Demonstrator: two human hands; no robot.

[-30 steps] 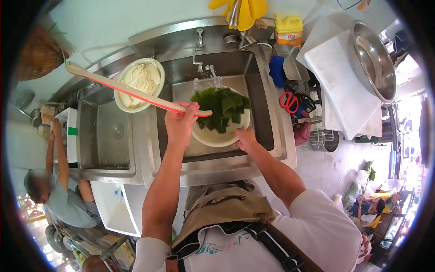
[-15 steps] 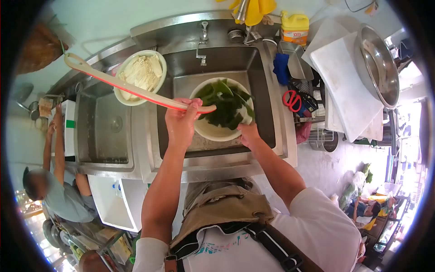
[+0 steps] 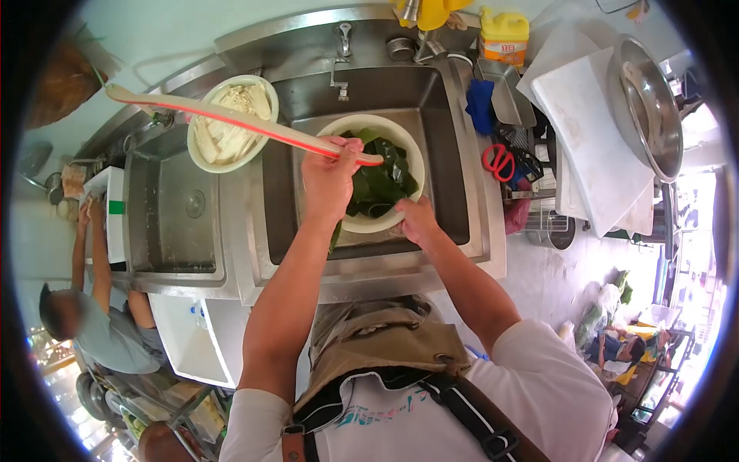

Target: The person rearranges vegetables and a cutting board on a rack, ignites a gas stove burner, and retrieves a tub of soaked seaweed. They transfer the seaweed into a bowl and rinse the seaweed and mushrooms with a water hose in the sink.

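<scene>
My left hand (image 3: 332,179) is closed round the end of a long, pale strap-like strip (image 3: 231,117) with a red edge, which stretches up to the left across a bowl. My right hand (image 3: 416,219) grips the lower right rim of a cream bowl (image 3: 410,137) over the large sink (image 3: 289,154). Dark green leafy pieces (image 3: 377,179) lie in this bowl, and one piece hangs over its lower left side. A second pale bowl (image 3: 192,152) with whitish contents (image 3: 235,123) rests on the ledge between the sinks. No water runs from the faucet (image 3: 340,81).
At the left is another sink (image 3: 173,223), with a co-worker (image 3: 115,331) beside a white box (image 3: 115,192). On the right are red-handled scissors (image 3: 500,163), a blue cloth (image 3: 480,106), a metal tray (image 3: 512,96), white boards (image 3: 589,138), a steel basin (image 3: 650,115) and a yellow jug (image 3: 504,38).
The water at the faucet has stopped. The bowl of green pieces has shifted up and left, and the pieces have settled lower in it. My left hand has moved slightly right with the strip.
</scene>
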